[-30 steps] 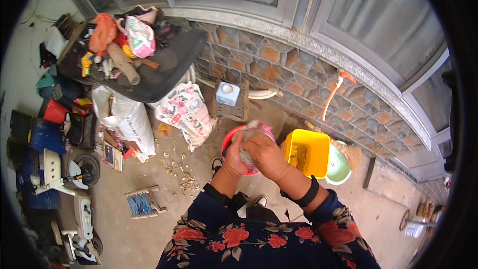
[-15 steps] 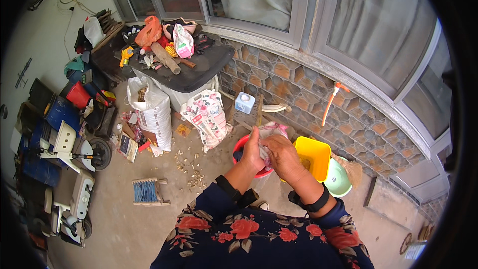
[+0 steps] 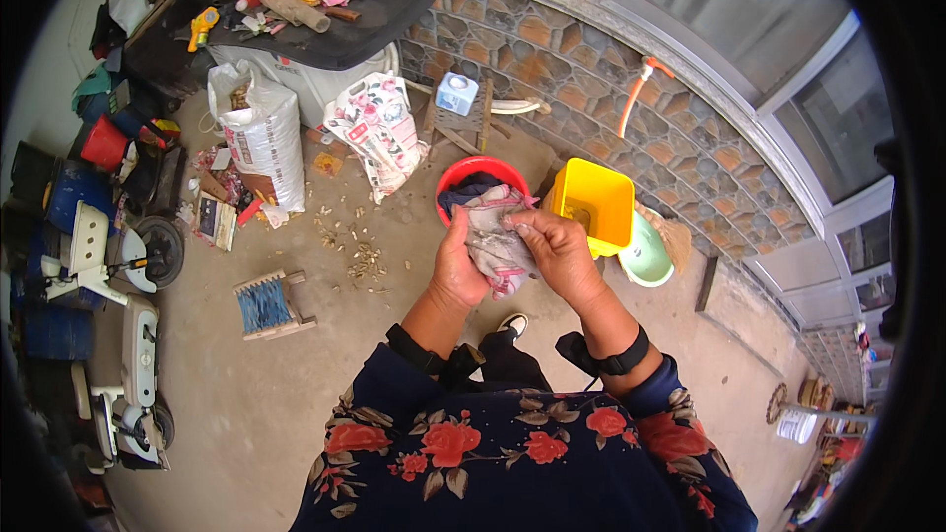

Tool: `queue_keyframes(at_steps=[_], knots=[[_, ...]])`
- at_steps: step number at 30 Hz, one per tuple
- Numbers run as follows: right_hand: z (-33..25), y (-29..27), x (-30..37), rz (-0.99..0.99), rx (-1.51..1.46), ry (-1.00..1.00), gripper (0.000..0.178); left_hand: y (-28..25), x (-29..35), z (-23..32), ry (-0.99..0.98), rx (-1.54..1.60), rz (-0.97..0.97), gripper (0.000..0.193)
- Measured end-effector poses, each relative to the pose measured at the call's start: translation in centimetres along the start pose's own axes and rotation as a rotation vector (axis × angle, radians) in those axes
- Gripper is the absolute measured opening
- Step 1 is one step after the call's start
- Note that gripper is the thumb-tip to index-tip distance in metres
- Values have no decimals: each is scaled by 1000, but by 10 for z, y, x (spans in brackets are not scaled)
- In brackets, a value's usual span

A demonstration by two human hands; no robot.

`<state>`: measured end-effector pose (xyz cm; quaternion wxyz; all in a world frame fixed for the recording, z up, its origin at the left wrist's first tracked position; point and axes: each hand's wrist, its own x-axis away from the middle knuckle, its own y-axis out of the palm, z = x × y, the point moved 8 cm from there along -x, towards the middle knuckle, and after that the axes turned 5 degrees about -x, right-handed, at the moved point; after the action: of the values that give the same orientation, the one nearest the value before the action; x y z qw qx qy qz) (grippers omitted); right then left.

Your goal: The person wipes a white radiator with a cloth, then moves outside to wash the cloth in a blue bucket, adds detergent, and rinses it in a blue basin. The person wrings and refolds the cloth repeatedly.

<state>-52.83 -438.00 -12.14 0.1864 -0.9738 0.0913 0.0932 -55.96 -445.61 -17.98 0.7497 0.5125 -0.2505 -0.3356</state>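
A crumpled grey-white cloth with pink edges (image 3: 500, 254) hangs between my hands in front of my body. My left hand (image 3: 459, 271) is closed on its left side, thumb pointing up. The closed fingers of my right hand (image 3: 560, 248) pinch the cloth near its upper right part. Just beyond the hands stands a red basin (image 3: 455, 175) with dark cloth (image 3: 471, 188) in it; its near side is hidden by the cloth and my hands. A yellow square tub (image 3: 594, 182) stands to the right of the basin, with a pale green basin (image 3: 647, 254) beside it.
A small stool (image 3: 482, 128) bears a blue-and-white container (image 3: 456, 95) near the stone wall. To the left are a blue-seated low stool (image 3: 264, 305), scattered peanut-like bits (image 3: 366, 261), a white sack (image 3: 266, 133), a floral bag (image 3: 379, 128) and a white scooter (image 3: 140, 355).
The view has tilted downward, showing more of the red basin. The hands have moved slightly apart, and the cloth, mostly hidden before, now shows spread between them.
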Motion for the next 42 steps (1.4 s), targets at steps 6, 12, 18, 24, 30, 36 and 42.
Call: queue_keyframes(at_steps=[6, 12, 18, 24, 30, 36, 42], knots=[[-47, 8, 50, -79, 407, -234, 36, 17, 3, -41, -78, 7, 33, 65], [-52, -36, 104, 40, 701, -272, 43, 76, 7, -107, -152, 14, -172, 80], [-47, -151, 207, 332, 681, -323, 30, 127, 4, -236, -177, -15, -88, 72], [-13, -243, 290, 591, 103, 109, 13, 169, 20, -343, -390, -26, -211, 80], [-40, -265, 315, 773, 541, -45, 18, 185, 24, -381, -470, -60, -250, 81], [-3, -282, 324, 829, 202, 310, 18, 190, 26, -398, -544, -39, -269, 83], [35, -280, 324, 899, -323, 455, 9, 187, 21, -392, -542, -158, -387, 82]])
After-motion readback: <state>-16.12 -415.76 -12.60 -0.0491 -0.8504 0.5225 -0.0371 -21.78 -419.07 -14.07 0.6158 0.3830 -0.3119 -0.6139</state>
